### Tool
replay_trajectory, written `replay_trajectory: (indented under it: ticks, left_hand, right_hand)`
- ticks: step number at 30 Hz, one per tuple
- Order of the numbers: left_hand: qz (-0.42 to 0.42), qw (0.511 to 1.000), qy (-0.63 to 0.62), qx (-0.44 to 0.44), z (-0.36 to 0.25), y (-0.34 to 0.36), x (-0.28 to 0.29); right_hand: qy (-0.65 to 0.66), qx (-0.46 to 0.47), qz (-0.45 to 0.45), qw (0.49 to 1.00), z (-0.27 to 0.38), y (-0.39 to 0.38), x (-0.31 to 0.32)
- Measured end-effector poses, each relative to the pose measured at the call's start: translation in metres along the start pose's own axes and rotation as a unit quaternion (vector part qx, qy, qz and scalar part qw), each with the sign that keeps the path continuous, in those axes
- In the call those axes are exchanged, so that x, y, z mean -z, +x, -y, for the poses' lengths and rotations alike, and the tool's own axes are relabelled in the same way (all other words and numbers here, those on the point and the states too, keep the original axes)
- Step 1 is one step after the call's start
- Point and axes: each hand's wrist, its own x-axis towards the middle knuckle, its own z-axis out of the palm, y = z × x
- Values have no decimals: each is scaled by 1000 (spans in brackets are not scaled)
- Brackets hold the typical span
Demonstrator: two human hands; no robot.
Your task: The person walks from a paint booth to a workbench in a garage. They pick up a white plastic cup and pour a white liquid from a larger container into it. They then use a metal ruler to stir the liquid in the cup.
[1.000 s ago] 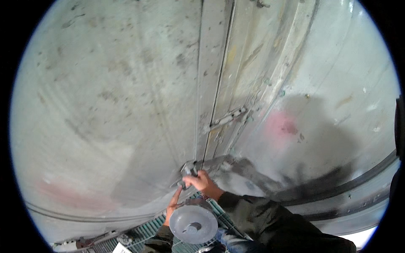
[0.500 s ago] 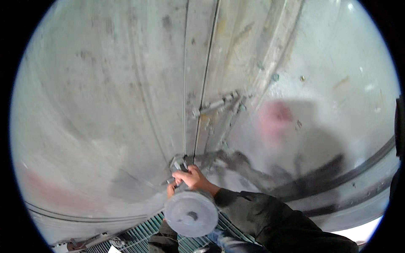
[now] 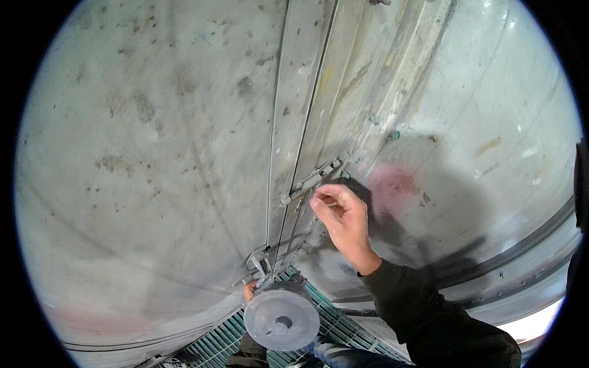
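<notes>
My left hand (image 3: 250, 291) shows only its fingers, closed beside a grey metal tool with a round pale cup (image 3: 281, 320), which looks like a spray gun. The cup's top faces up and hides most of that hand. Just ahead of the fingers is a silvery metal part (image 3: 260, 262), close to the wall; whether it belongs to the tool I cannot tell. My right hand (image 3: 345, 222) is raised, its fingers loosely curled and thumb a little apart, with nothing seen in it. Nearest to it is a metal latch bar (image 3: 310, 181) across the wall seam.
A large curved grey metal wall (image 3: 153, 159) rises ahead, split by a long vertical seam. Raised ribs with small bolts run along its right side. Underfoot lies green slatted grating (image 3: 215, 337). A dark band (image 3: 509, 260) curves along the lower right.
My right hand has left the metal part near the tool and moved up and right toward the latch bar. The left stays by the tool. The wall has shifted down in view.
</notes>
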Motion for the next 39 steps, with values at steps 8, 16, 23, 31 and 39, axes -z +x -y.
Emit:
replay_trajectory:
  ticks: [8,16,23,31,39]
  left_hand:
    - [-18,1000,-6,1,-2,9,-3]
    - [-40,999,-18,-10,6,14,-1]
    - [-30,999,-36,5,14,5,-2]
    - [-85,996,-19,-7,22,11,11]
    - [-101,992,51,-62,19,16,5]
  right_hand:
    - [-85,39,-10,996,7,27,13]
    - [-12,-62,-28,998,10,28,9]
    - [33,-109,-2,993,22,34,25]
    - [135,-274,72,949,-21,-19,40]
    - [280,-510,160,797,-48,-156,-13]
